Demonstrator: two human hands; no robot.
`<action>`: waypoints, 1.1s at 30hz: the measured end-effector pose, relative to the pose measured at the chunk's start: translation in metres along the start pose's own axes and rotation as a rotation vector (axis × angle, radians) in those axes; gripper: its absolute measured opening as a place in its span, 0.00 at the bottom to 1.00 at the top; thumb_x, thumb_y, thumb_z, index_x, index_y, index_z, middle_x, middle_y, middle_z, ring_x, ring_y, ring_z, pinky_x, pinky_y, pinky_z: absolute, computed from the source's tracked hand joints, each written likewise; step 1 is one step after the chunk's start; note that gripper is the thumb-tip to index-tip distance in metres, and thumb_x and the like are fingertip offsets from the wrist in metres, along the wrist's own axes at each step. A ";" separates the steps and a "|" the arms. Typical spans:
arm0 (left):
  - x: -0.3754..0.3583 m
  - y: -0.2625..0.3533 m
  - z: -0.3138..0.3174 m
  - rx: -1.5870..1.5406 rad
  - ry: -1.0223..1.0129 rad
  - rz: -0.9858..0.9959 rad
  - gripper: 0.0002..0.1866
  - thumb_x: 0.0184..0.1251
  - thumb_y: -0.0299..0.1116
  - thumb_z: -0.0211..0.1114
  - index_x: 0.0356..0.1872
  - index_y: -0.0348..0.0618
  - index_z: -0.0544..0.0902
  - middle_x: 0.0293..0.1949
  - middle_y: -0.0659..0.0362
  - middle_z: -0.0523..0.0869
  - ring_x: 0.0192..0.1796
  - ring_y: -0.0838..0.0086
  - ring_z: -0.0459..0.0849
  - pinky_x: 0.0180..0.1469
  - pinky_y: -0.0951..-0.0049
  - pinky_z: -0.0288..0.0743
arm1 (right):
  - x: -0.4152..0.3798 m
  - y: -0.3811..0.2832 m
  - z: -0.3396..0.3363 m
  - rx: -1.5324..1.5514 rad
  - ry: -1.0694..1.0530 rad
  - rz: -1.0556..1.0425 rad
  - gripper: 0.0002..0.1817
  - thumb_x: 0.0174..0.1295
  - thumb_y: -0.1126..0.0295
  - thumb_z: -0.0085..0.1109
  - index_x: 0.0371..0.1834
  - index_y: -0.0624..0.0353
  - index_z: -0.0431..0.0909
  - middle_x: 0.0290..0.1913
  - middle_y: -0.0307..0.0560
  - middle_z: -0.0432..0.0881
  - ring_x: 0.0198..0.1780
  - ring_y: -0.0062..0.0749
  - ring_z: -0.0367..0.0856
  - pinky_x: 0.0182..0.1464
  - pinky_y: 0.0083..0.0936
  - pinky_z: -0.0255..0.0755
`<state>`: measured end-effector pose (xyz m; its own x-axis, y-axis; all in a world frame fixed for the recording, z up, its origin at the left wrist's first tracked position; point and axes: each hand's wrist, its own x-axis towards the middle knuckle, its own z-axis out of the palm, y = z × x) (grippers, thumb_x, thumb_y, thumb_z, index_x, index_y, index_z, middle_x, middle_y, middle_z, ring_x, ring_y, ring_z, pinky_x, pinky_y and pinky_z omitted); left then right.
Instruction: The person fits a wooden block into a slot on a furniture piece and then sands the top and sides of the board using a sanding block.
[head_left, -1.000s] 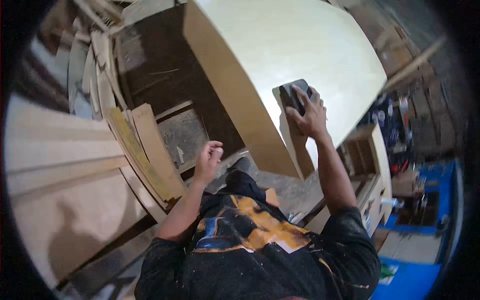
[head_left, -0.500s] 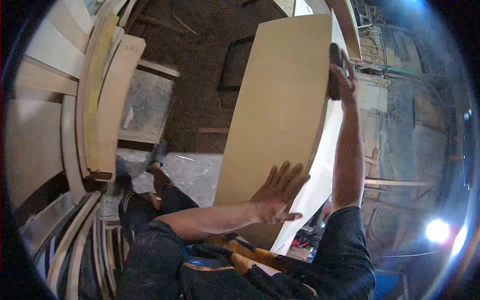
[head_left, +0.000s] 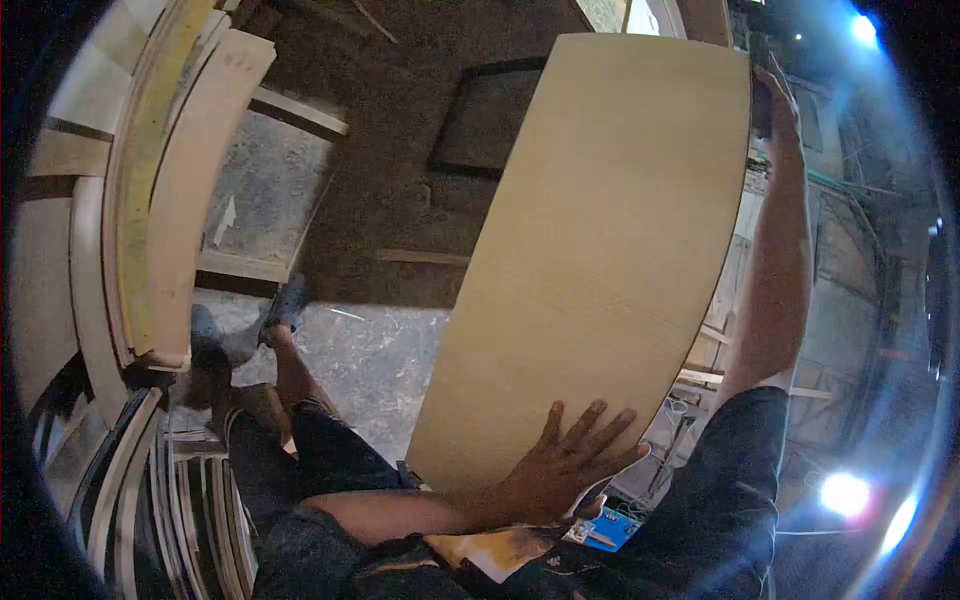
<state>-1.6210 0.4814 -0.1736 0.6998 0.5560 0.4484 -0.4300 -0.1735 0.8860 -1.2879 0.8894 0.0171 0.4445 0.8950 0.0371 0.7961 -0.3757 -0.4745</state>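
Observation:
A long pale wooden panel (head_left: 590, 230) stretches from the top centre down to my body, its broad smooth face turned towards me. My left hand (head_left: 580, 455) lies flat on the panel's near end with the fingers spread. At the far right edge of the panel, my right hand (head_left: 782, 100) is closed round a dark block (head_left: 762, 98). The block is beside the edge, and the panel partly hides it; whether they touch is hard to tell.
Curved wooden pieces (head_left: 190, 200) are stacked at the left, with several thin strips (head_left: 170, 500) below them. A dark rectangular frame (head_left: 480, 120) lies on the floor beyond. Legs and feet (head_left: 285, 305) show at the lower left. A bright lamp (head_left: 845, 494) shines at the right.
The panel's face appears wider and its right edge is farther right. My left hand has come down flat on it. My right hand has shifted right with the dark block.

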 end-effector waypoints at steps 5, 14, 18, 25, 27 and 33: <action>0.001 0.004 0.001 0.046 -0.059 -0.041 0.48 0.58 0.56 0.68 0.78 0.63 0.54 0.79 0.46 0.50 0.77 0.38 0.50 0.63 0.17 0.50 | -0.141 0.002 0.002 -0.019 -0.078 -0.166 0.43 0.57 0.55 0.69 0.75 0.59 0.64 0.70 0.48 0.72 0.67 0.31 0.73 0.66 0.29 0.66; -0.004 0.002 0.007 -0.052 0.015 -0.020 0.51 0.56 0.52 0.68 0.79 0.55 0.51 0.81 0.50 0.42 0.80 0.44 0.43 0.65 0.20 0.47 | -0.110 0.014 -0.010 -0.071 -0.014 -0.159 0.42 0.56 0.57 0.69 0.75 0.56 0.65 0.63 0.47 0.79 0.52 0.31 0.81 0.56 0.25 0.73; 0.001 -0.001 0.006 0.064 -0.046 -0.027 0.51 0.57 0.54 0.67 0.79 0.52 0.51 0.81 0.50 0.44 0.79 0.44 0.46 0.65 0.20 0.49 | -0.079 0.018 -0.019 -0.059 -0.015 -0.142 0.41 0.56 0.59 0.68 0.74 0.56 0.66 0.62 0.46 0.79 0.50 0.29 0.81 0.54 0.26 0.73; 0.001 0.000 -0.010 -0.052 -0.069 -0.024 0.52 0.56 0.55 0.68 0.78 0.46 0.52 0.79 0.49 0.52 0.76 0.42 0.55 0.62 0.21 0.56 | -0.172 0.020 -0.012 -0.029 0.056 -0.147 0.39 0.62 0.57 0.67 0.74 0.62 0.64 0.56 0.42 0.82 0.45 0.23 0.81 0.44 0.21 0.77; 0.005 -0.001 -0.017 -0.038 -0.096 -0.009 0.51 0.58 0.54 0.67 0.78 0.45 0.52 0.79 0.48 0.52 0.76 0.41 0.55 0.62 0.21 0.57 | -0.249 0.029 -0.023 -0.176 0.030 -0.150 0.43 0.59 0.51 0.68 0.74 0.64 0.64 0.67 0.53 0.74 0.65 0.37 0.72 0.66 0.35 0.62; 0.004 0.000 -0.016 -0.073 -0.050 0.015 0.47 0.61 0.56 0.63 0.77 0.43 0.57 0.77 0.44 0.55 0.73 0.35 0.58 0.60 0.16 0.53 | -0.324 0.011 -0.007 -0.058 0.013 -0.063 0.51 0.48 0.53 0.74 0.73 0.69 0.63 0.70 0.56 0.71 0.72 0.45 0.67 0.76 0.42 0.53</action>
<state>-1.6271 0.4968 -0.1739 0.7198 0.5126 0.4682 -0.4795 -0.1206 0.8692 -1.4207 0.5940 0.0061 0.3978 0.9142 0.0769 0.8448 -0.3323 -0.4194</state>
